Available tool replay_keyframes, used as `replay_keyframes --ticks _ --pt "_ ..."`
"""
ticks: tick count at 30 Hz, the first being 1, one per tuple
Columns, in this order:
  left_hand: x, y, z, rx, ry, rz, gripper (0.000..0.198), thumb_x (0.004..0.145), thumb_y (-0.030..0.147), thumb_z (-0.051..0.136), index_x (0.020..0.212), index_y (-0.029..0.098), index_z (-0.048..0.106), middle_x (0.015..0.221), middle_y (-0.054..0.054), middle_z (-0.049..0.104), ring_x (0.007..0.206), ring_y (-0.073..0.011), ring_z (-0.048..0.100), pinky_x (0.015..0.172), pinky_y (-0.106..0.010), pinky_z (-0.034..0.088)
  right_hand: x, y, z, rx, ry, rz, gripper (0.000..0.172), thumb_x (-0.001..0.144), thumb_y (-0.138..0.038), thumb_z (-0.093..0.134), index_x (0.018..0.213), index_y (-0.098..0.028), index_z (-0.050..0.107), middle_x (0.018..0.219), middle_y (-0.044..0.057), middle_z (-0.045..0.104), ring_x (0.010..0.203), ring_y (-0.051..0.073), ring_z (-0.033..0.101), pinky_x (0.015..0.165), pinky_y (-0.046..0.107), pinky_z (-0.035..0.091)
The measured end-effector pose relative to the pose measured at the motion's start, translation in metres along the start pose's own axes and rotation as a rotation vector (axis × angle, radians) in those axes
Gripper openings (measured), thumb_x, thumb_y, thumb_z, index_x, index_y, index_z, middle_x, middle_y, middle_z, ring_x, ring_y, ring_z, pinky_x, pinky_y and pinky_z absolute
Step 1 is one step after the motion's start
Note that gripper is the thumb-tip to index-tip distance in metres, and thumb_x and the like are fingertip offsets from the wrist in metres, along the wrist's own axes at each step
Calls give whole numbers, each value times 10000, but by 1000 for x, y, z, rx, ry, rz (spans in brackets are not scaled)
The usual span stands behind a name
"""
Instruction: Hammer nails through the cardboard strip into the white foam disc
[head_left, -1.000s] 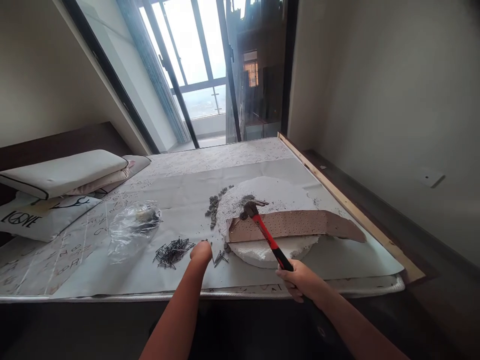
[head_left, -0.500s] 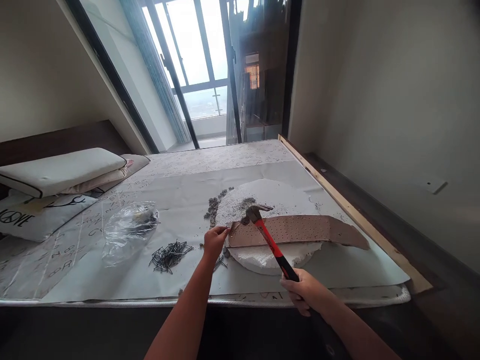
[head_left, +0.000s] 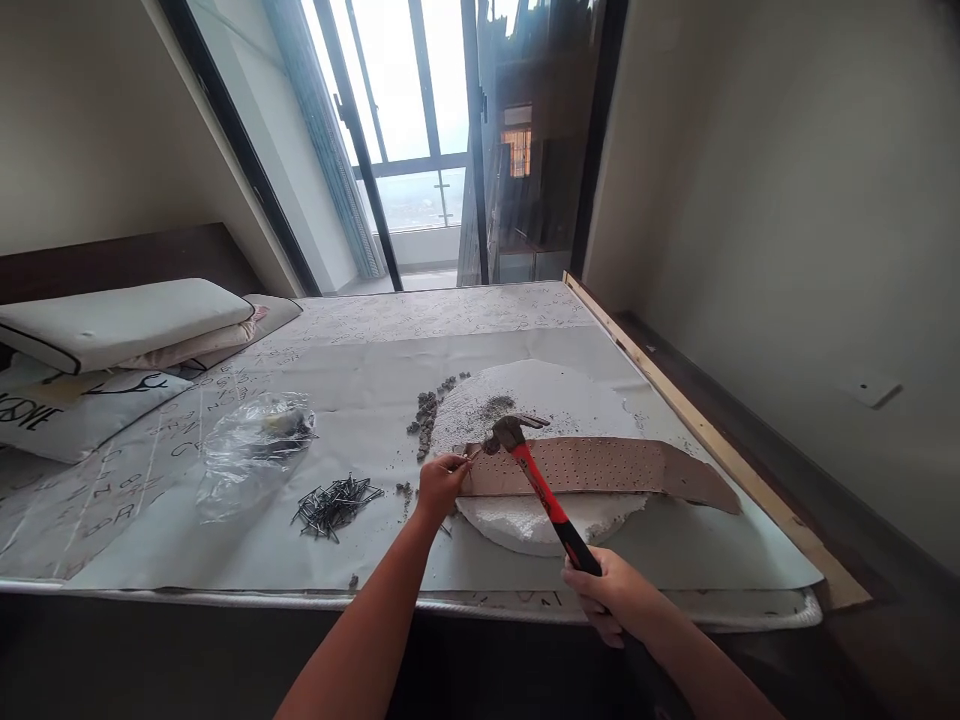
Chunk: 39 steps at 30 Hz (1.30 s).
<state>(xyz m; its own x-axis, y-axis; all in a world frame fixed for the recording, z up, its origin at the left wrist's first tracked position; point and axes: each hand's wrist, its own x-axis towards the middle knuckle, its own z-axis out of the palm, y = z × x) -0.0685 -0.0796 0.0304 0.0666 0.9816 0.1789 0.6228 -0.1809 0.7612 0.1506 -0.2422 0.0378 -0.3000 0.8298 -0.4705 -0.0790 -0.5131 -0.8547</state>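
My right hand [head_left: 611, 590] is wrapped round the black grip of a claw hammer [head_left: 547, 495] with a red and black handle. The hammer's head is over the left part of a long brown strip [head_left: 585, 465] dotted with small holes. At the strip's left end, my left hand [head_left: 441, 485] is closed in a pinch on a thin nail [head_left: 475, 453], close beside the hammer's face. Beneath the strip lies a round white foam slab [head_left: 525, 385] with grey crumbs on it. A pile of nails [head_left: 336, 505] lies left of my left hand.
A clear plastic bag [head_left: 255, 450] lies on the grey sheet [head_left: 360, 380] covering the mattress. Grey lumps [head_left: 425, 415] line the slab's left side. Pillows [head_left: 135, 320] are stacked at the far left. A wooden rail [head_left: 675, 395] runs along the mattress's right edge.
My left hand has shifted slightly right along the strip's end, toward the hammer head. The hammer stays in nearly the same place over the strip. The view has tilted a little.
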Motion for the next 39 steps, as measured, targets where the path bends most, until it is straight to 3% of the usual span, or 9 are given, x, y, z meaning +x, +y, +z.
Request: replay_keyframes --ticks 15,27,33,39 --pt "-13 -17 9 -20 47 190 167 762 239 538 654 174 647 690 -26 635 665 -127 561 638 -227 415 -6 -14 10 -182 31 70 312 740 -472 532 766 -224 345 446 -134 286 296 37 231 285 181 243" --pt "-16 -24 15 -77 68 161 139 761 201 542 679 175 651 727 -30 617 701 -128 554 643 -223 408 -25 -61 24 -403 105 36 312 710 -469 537 751 -232 338 424 -136 240 279 42 203 266 190 185" --pt "-15 -25 16 -80 115 172 146 743 170 541 638 163 642 673 -24 590 661 -122 540 612 -216 393 -22 -69 30 -532 107 154 183 759 -324 498 722 -233 343 417 -124 243 294 52 196 283 202 172" --pt "-15 -25 17 -89 83 161 137 747 178 545 662 166 653 709 -43 613 671 -130 553 605 -219 407 -30 -82 26 -613 133 -23 224 755 -371 518 694 -222 361 454 -103 280 331 50 230 354 224 198"
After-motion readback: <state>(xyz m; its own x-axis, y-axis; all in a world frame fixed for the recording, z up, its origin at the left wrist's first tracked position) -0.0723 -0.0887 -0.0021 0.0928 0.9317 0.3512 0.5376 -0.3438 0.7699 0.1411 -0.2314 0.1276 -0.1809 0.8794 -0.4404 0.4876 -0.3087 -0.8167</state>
